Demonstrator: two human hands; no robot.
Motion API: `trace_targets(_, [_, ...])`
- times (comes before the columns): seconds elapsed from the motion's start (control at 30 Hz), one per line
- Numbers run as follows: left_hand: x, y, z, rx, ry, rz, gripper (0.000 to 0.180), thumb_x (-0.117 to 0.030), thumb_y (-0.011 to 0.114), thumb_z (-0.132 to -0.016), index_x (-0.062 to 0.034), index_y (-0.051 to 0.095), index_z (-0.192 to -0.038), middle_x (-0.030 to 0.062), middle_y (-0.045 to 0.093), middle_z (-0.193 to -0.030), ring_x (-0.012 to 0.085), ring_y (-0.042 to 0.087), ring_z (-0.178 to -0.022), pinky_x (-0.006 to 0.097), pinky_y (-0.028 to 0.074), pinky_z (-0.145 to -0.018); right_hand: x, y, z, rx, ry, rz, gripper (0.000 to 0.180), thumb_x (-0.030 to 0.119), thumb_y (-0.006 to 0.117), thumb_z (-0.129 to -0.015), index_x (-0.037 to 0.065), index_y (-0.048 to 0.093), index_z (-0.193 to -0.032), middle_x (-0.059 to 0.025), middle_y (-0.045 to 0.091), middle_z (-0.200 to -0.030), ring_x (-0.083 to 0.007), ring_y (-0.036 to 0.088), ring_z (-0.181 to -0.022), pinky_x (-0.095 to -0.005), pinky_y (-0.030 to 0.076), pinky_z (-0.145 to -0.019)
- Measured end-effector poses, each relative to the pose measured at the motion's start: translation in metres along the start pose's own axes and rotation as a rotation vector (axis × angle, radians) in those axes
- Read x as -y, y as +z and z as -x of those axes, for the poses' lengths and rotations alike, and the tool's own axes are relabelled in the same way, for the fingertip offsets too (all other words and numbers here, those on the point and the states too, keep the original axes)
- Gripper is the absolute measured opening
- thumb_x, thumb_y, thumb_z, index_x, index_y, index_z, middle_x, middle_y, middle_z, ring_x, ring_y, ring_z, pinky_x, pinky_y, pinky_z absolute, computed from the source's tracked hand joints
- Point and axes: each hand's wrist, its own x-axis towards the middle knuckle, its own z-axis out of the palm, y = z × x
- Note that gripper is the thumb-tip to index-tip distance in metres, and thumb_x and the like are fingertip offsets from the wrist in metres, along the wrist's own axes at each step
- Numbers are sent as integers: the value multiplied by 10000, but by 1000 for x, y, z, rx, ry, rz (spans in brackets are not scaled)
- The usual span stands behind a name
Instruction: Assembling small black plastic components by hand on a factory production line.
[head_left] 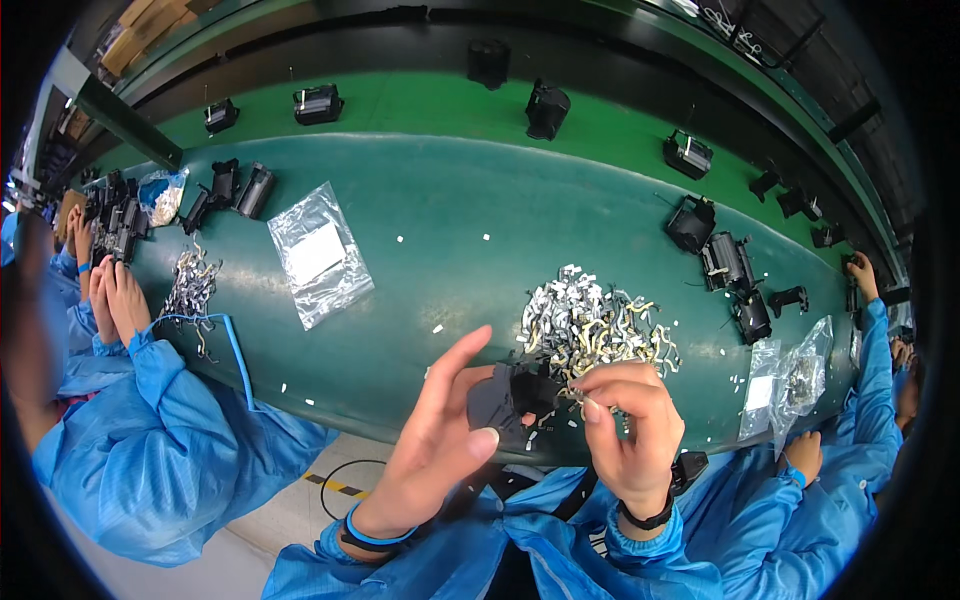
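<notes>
My left hand is closed around a black plastic housing, held up over the near edge of the green table. Its thumb lies in front of the part and the index finger points upward behind it. At the housing's right side, my right hand has thumb and index finger pinched together on something small, mostly hidden by the fingertips. Just beyond both hands lies a heap of short ribbon cables, white, grey and yellowish. A wristband is on each of my wrists.
Black plastic assemblies stand at the right, with clear bags nearer. A clear bag with a white label lies left of centre. More assemblies sit on the green belt behind. Co-workers in blue sit on both sides.
</notes>
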Motion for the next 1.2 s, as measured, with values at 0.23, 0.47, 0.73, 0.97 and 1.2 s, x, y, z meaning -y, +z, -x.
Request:
trace_targets(0.23, [-3,-4,-3,20,-11,-19,793,-241,551,-989,18,133,-1610,236,487,-1469,350,565,-1326,518,495,-1070,-10,-3,2,18,-120,49,299,-106,736,-806,-13,596,-1053,-172,700,-994,-314,693,-827,-387,571,-716])
trace_targets(0.47, [-3,-12,-2,92,-73,150,656,-161,470,-1037,19,170,-1591,208,427,-1481,312,567,-1285,477,507,-1049,-12,-9,-3,67,-179,32,343,-107,771,-720,-7,622,-1012,-159,700,-1006,-320,697,-821,-387,583,-693])
trace_targets(0.73, [1,-15,1,95,-74,149,571,-139,435,-1049,23,231,-1557,207,387,-1521,319,569,-1288,512,509,-1038,-12,-7,0,122,-237,29,247,-24,737,-730,16,648,-957,-125,704,-1007,-308,695,-824,-381,581,-688])
trace_targets(0.97, [3,-12,1,94,-54,192,511,-164,414,-1075,34,273,-1524,219,483,-1451,327,585,-1258,516,508,-1023,-12,-8,1,160,-224,4,248,4,732,-717,8,647,-950,-123,712,-1017,-296,689,-845,-376,569,-701])
trace_targets(1.2, [2,-16,2,80,-40,203,484,-180,419,-1075,35,303,-1492,230,498,-1430,330,600,-1224,514,512,-1015,-17,-10,4,128,-247,126,249,4,730,-715,9,654,-952,-115,701,-1006,-289,683,-842,-375,558,-696])
